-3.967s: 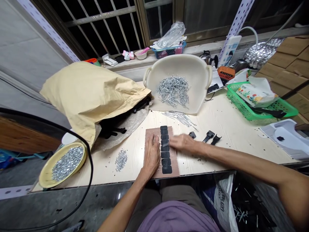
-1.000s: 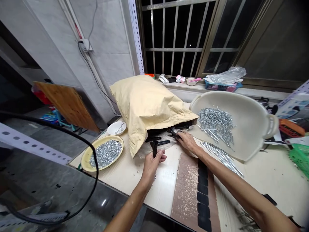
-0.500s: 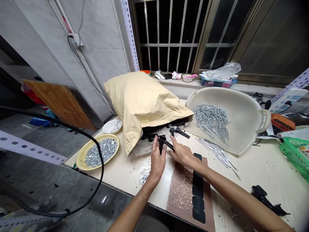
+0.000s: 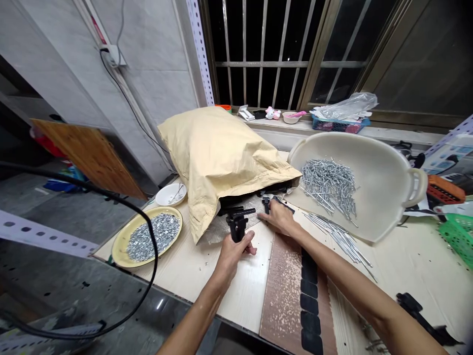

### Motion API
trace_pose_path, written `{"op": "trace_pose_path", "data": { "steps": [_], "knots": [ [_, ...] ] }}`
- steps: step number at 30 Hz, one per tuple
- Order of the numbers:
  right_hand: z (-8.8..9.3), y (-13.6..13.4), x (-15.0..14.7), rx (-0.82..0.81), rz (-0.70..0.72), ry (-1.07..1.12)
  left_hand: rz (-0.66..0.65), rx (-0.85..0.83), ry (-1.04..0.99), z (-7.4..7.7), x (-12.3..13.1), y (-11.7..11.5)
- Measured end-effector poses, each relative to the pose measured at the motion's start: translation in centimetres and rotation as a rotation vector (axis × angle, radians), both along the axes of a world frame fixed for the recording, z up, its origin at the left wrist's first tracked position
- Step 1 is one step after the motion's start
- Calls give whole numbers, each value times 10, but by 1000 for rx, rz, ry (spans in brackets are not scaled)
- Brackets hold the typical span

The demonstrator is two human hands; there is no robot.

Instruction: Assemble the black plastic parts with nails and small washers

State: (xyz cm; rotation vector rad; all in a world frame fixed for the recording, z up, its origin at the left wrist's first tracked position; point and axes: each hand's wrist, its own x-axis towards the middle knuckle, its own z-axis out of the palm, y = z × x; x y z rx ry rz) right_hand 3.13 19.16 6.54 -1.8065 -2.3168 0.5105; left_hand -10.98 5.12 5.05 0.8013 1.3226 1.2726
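- The left hand is closed around a small bundle of black clips, just below the middle of the frame, over the table.
- The bundle stands upright. Its long axis runs up and down the frame, with the wider heads up and the stems down in the fist.
- The right hand lies just right of it, fingers stretched over a loose clip at the mouth of the paper sack. I cannot tell whether they have pinched it or only rest on it.
- That loose clip lies flat, its long axis roughly up and down the frame, like the bundle's.
- The two hands are apart, close to each other.
- My judgement: a new piece is best taken by its stem and turned head-up to match the bundle, while the left fist stays snug so nothing slips out.
- A brown board with a row of black pads lies at lower centre.
- A yellow plate of small metal bits sits at the left.
- A white tub of long pins sits at the right.
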Motion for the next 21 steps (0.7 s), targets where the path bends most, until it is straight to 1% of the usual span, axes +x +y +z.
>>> {"op": "trace_pose_path", "data": {
  "steps": [1,3,7,10,13,15,17,19,21],
  "knots": [
    [-4,0,-4,25,-4,-87,0,-21,-69,2,1,0],
    [-8,0,-4,41,-27,-148,13,-77,-161,5,2,-1],
    [-8,6,12,54,-148,-230,78,-197,-270,11,3,-1],
    [-8,12,24,35,-195,-283,101,-206,-374,13,6,-1],
    [-4,10,27,32,-186,-302,128,-208,-469,11,9,-4],
    [2,-1,23,55,-150,-289,151,-197,-525,7,12,-6],
    [9,-22,16,90,-56,-218,165,-170,-579,2,16,-7],
    [13,-46,6,112,80,-99,176,-126,-617,-3,20,-5],
    [14,-65,-2,89,253,29,191,-98,-630,-8,22,-3]
  ]
}}
